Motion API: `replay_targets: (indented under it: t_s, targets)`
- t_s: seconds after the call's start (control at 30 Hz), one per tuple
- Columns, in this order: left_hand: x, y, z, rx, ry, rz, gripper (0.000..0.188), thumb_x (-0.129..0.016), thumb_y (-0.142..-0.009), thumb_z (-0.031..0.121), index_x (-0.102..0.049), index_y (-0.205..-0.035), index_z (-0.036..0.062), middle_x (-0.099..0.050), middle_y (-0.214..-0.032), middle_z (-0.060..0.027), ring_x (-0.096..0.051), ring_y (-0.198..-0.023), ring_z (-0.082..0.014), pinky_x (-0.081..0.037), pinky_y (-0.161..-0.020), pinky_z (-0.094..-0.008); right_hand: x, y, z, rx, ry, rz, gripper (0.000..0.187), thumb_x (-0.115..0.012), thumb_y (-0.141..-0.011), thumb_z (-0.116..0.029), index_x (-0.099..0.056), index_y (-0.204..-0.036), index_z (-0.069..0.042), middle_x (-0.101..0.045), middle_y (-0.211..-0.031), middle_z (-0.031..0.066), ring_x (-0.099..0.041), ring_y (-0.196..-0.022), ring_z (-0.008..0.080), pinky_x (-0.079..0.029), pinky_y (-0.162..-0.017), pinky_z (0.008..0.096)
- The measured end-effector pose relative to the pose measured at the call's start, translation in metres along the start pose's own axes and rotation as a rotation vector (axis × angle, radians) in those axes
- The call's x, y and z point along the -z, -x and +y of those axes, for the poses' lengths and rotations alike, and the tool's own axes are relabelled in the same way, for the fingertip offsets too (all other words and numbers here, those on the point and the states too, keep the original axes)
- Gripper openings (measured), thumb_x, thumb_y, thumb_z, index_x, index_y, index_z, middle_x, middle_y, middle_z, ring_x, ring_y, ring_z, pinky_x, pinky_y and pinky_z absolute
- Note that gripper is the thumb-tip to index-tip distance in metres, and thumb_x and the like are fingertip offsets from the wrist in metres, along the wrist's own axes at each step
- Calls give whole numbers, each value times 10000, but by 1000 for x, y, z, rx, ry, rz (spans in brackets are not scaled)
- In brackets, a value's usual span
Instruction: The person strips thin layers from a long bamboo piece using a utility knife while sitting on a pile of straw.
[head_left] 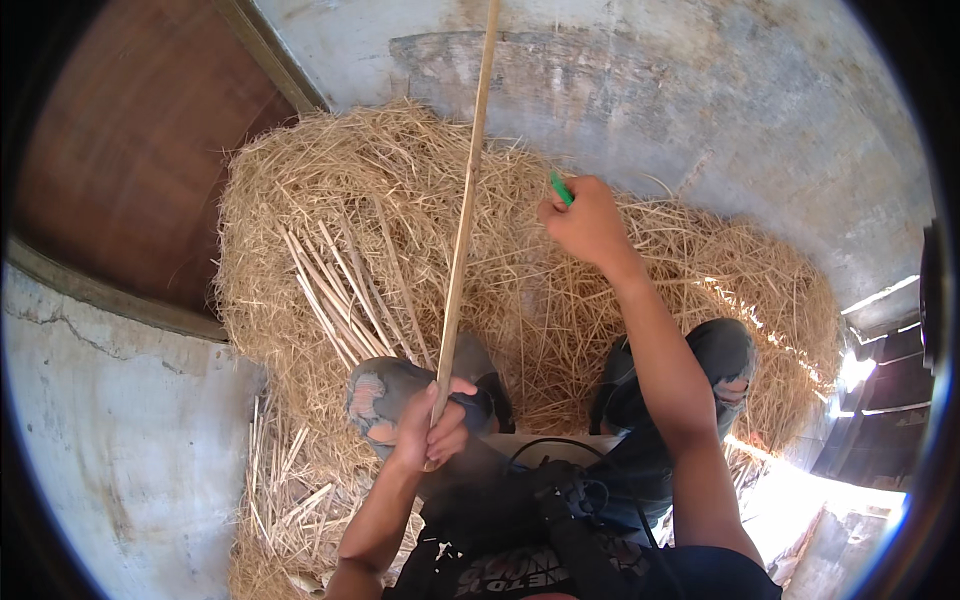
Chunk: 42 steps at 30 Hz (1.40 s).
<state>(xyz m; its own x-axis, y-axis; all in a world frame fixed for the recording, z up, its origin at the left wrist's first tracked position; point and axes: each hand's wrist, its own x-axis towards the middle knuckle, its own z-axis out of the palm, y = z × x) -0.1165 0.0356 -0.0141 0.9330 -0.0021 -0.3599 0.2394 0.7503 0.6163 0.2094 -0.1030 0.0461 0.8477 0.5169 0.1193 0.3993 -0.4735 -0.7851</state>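
My left hand (pixel 418 437) is closed round the lower end of a long, pale wooden stick (pixel 464 220). From there the stick rises, slightly tilted, past the top edge of the view. My right hand (pixel 592 225) is up and to the right of the stick, apart from it, with the arm stretched forward. In its fist is a slim bright green thing (pixel 561 188), perhaps a handle; only a short piece shows and its kind is hidden. Beyond my left knee, a bunch of thin split sticks (pixel 345 290) lies on the straw (pixel 400 180).
I sit with knees bent, both in torn dark jeans (pixel 728 365). A worn grey wall (pixel 690 110) stands behind the straw, with a brown panel (pixel 140 150) at the far left. More stick pieces (pixel 285 490) lie at lower left. A black cable (pixel 565 440) loops across my lap.
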Motion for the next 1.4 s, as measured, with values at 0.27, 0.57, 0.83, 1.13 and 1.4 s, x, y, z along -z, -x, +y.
replay_targets:
  t_s: [0.27,0.57,0.83,1.13,1.4]
  targets:
    - [-29,-47,22,-250,-172,175,513,-390,-1106,426,-570,-1267,-26,-323,-506,36,-275,-359,-84,-235,-353,-243,-19,4,-27,281,142,-211,197,-677,-779,-113,-619,-659,33,-557,-583,216,-560,-524,351,-462,-567,486]
    - [-32,-91,10,-519,-513,391,314,-393,-1129,251,-565,-1274,33,-479,-565,4,-402,-393,-84,-341,-396,-238,-54,27,-13,359,237,-359,116,-680,-719,-137,-680,-708,-21,-634,-674,224,-640,-649,425,-515,-622,508]
    - [-31,-98,0,-467,-619,422,275,-402,-1129,253,-563,-1206,44,-489,-557,6,-431,-406,-79,-349,-401,-236,-82,39,0,434,315,-524,142,-688,-677,-136,-703,-720,-1,-684,-737,237,-700,-749,433,-580,-697,509]
    - [-29,-103,-9,-492,-608,427,271,-415,-1126,254,-563,-1188,36,-481,-579,-7,-407,-403,-80,-344,-389,-228,-77,40,9,338,344,-470,159,-702,-661,-130,-705,-733,11,-705,-777,239,-714,-772,435,-592,-716,518]
    - [-23,-102,-13,-479,-673,464,271,-420,-1126,253,-556,-1191,29,-442,-572,13,-392,-417,-70,-338,-390,-236,-75,35,7,280,384,-530,150,-722,-665,-130,-718,-740,0,-696,-742,238,-712,-738,429,-583,-680,519]
